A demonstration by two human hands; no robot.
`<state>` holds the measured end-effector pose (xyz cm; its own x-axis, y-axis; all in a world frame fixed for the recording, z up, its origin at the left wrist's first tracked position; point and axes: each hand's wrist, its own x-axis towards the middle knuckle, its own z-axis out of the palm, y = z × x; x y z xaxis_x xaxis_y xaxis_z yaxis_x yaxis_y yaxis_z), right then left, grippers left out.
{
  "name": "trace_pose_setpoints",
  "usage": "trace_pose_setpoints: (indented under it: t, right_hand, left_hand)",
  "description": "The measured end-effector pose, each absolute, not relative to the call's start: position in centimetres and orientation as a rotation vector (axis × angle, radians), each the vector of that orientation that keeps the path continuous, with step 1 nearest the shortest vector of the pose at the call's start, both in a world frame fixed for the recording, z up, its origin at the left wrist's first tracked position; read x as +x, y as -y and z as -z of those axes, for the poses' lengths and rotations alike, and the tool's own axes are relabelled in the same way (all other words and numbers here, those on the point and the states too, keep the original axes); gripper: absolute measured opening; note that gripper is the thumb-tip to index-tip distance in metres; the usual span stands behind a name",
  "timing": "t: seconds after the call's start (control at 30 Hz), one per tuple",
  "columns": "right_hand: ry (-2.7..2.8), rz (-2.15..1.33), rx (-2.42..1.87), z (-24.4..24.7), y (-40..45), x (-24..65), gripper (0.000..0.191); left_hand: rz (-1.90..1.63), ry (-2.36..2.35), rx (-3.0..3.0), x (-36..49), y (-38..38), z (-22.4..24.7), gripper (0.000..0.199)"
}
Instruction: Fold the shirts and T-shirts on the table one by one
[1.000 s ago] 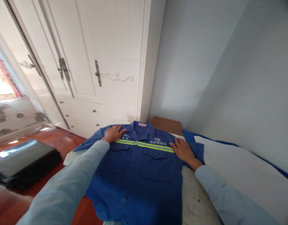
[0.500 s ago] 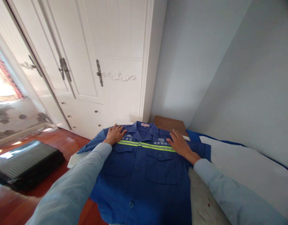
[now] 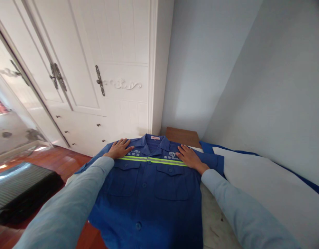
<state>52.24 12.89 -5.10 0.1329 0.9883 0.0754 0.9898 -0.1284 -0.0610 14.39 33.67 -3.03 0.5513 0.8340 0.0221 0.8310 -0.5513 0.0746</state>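
Note:
A blue short-sleeved work shirt lies front side up, buttoned, its collar at the far end. A yellow-green and grey stripe crosses its chest above two flap pockets. My left hand rests flat on the shirt near the left shoulder, fingers spread, a ring on one finger. On the other side, my right hand lies on the chest by the white lettering, its fingers apart. Neither hand grips the cloth. The surface under the shirt is mostly hidden.
A white wardrobe stands beyond the shirt, with a brown wooden piece beside it. White sheeting over blue material lies at the right by the grey wall. On the red floor at the left is a black ribbed case.
The view has turned slightly right, so the scene sits further left. Both hands remain flat on the shirt, the right hand a little nearer the chest lettering.

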Motion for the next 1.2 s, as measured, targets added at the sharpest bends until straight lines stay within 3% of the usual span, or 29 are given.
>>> trace_pose_setpoints:
  t: [0.4,0.73,1.0,1.2]
  right_hand:
    - [1.961,0.035,-2.302,4.6,-10.3,54.1,0.069]
    - [1.94,0.071,-2.316,4.7,-10.6,53.8,0.066]
    - [1.981,0.107,-2.301,5.4,-10.8,54.3,0.067]
    - [2.01,0.071,-2.304,6.0,-11.2,54.7,0.066]
  left_hand:
    - [-0.236,-1.452,2.63,11.9,-35.7,3.1,0.075]
    - [-1.105,-1.726,2.398,11.0,-32.5,0.8,0.059]
    - [-0.849,-1.219,2.656,9.8,-26.6,-0.8,0.057]
    - [-0.771,-1.406,2.563,4.2,-24.5,1.6,0.063]
